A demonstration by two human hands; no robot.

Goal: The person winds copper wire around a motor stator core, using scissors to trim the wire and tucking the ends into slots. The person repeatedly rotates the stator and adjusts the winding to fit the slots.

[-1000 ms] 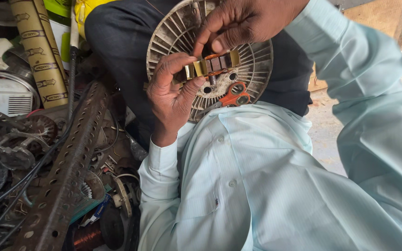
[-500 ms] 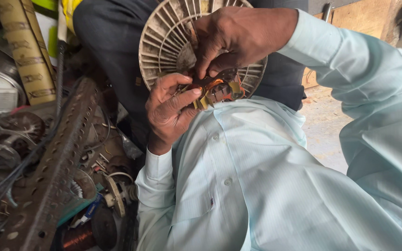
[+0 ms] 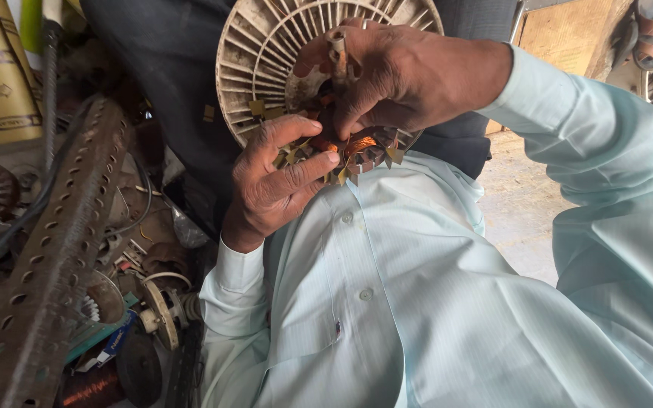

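Two hands working a copper coil against a fan motor housing.
The left hand (image 3: 277, 181) and right hand (image 3: 394, 79) both pinch the coil (image 3: 360, 147) (copper windings showing) just below the ribbed housing (image 3: 262, 53).

A single head-worn camera looks steeply down along the wearer's pale blue shirt front (image 3: 417, 302), very close to both hands, which sit in the upper middle of the frame; cluttered metal scrap (image 3: 54, 287) fills the left edge.

both arms raised, left hand (image 3: 277, 181) and right hand (image 3: 394, 75) pinching, fingertips nearly meeting.
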